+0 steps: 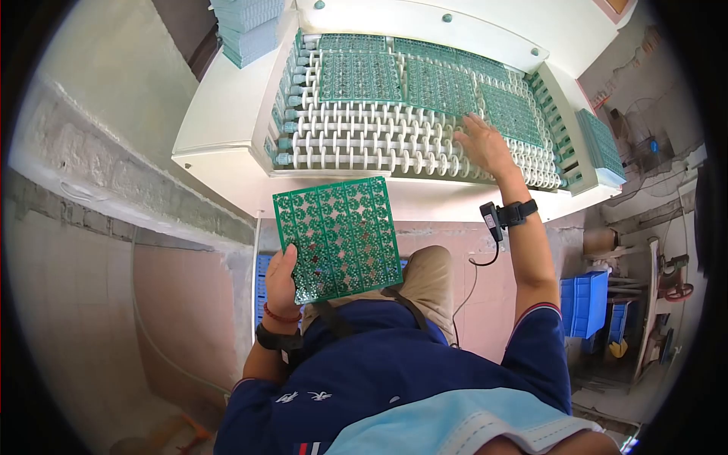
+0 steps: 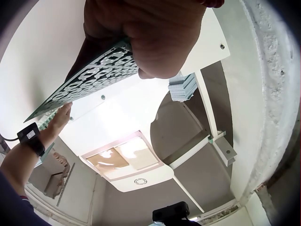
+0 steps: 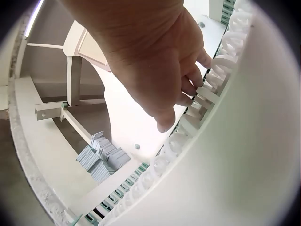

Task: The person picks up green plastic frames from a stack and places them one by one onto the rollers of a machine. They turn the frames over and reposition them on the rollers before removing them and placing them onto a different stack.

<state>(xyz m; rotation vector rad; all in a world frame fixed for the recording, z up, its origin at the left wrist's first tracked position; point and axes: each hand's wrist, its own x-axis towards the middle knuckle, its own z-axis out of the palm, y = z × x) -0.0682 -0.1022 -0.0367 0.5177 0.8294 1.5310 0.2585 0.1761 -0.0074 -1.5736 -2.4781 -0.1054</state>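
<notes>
A green printed circuit board panel (image 1: 341, 241), patterned with many cut-outs, is tilted in front of the body. My left hand (image 1: 280, 282) grips it at its lower left edge, the thumb lying over the near face. In the left wrist view the panel (image 2: 94, 77) extends out from under the palm. Over the white roller conveyor (image 1: 356, 144) reaches my right hand (image 1: 487, 146), fingers spread loosely beside the near edge of the boards. Several green panels (image 1: 360, 76) lie flat on the rollers. The right wrist view shows the fingertips of that hand (image 3: 155, 61) close over the roller wheels.
White machine walls (image 1: 220, 129) frame the conveyor. A stack of pale blue-green racks or sheets (image 1: 246, 30) stands at the back left, and another green stack (image 1: 600, 148) at the right end. Blue crates (image 1: 584, 303) and a fan (image 1: 644, 136) are off to the right.
</notes>
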